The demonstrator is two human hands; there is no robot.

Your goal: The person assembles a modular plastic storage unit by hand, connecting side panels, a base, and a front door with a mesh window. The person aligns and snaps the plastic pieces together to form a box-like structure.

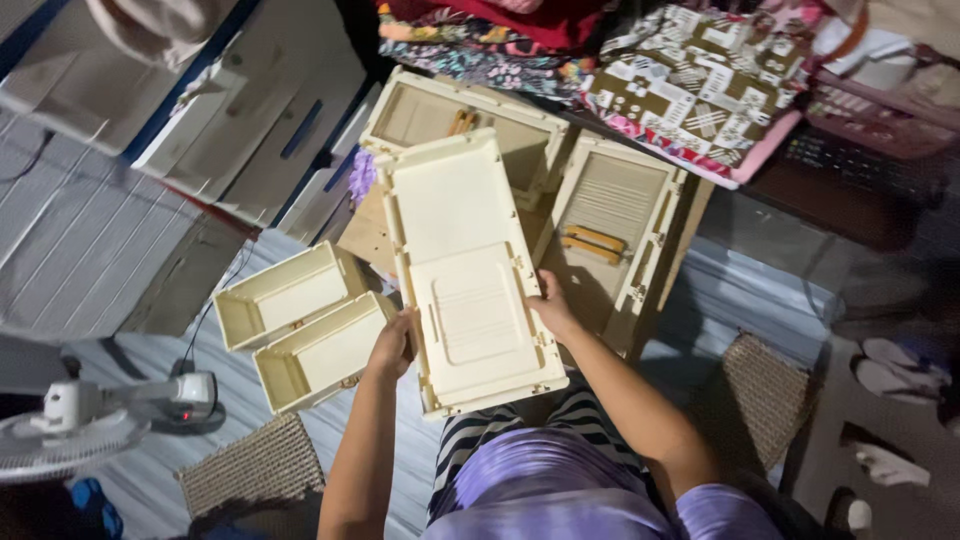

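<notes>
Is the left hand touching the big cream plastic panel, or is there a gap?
Touching. The head view shows the left hand gripping the left edge of the cream panel, with no gap; the right hand grips the opposite edge.

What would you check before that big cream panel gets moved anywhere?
1. Left hand has a grip on the cream panel at its left edge: ok.
2. Right hand has a grip on the right edge: ok.
3. Panel clear of the two open trays on the left: ok, apart.
4. Panel clear of the ribbed panel on the right: cannot tell, they overlap in view.
5. Panel's far end clear of the box-shaped part behind: cannot tell.
6. Fan out of the way: ok.
</notes>
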